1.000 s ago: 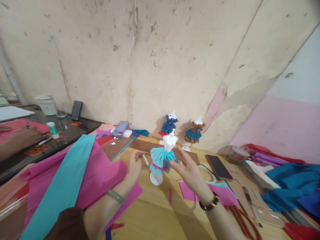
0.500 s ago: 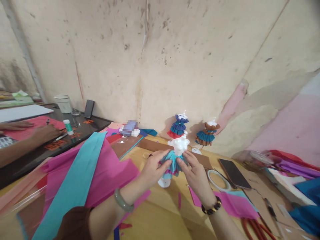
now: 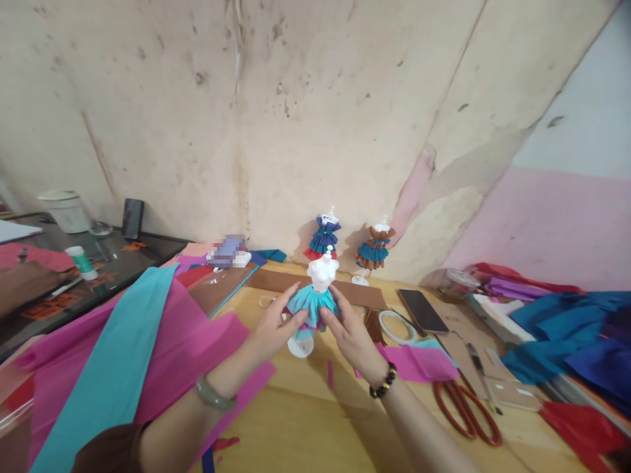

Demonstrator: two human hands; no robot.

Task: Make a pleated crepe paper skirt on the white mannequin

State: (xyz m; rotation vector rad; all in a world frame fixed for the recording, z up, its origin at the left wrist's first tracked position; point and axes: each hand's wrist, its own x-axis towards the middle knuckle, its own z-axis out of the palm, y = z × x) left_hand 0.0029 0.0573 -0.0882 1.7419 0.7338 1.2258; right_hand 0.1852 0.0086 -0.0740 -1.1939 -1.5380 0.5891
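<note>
A small white mannequin (image 3: 323, 272) on a round white base wears a ruffled turquoise paper skirt (image 3: 311, 303) with some magenta below. My left hand (image 3: 279, 323) holds the skirt's left side, thumb at its front. On the right side, my right hand (image 3: 351, 328) holds the same skirt between thumb and fingers. Behind it stand a mannequin in a blue and red dress (image 3: 325, 234) and another in a brown and teal dress (image 3: 373, 252).
Magenta paper (image 3: 197, 348) and a turquoise strip (image 3: 116, 368) spread at left. Red-handled scissors (image 3: 466, 410), a phone (image 3: 422, 311) and a white ring (image 3: 397, 327) lie at right. A person's hand (image 3: 29, 286) is at far left beside a glue stick (image 3: 81, 263).
The view has turned right, so things appear further left. Both hands stay on the skirt, which now looks more spread out, with the fingers slightly lower around it.
</note>
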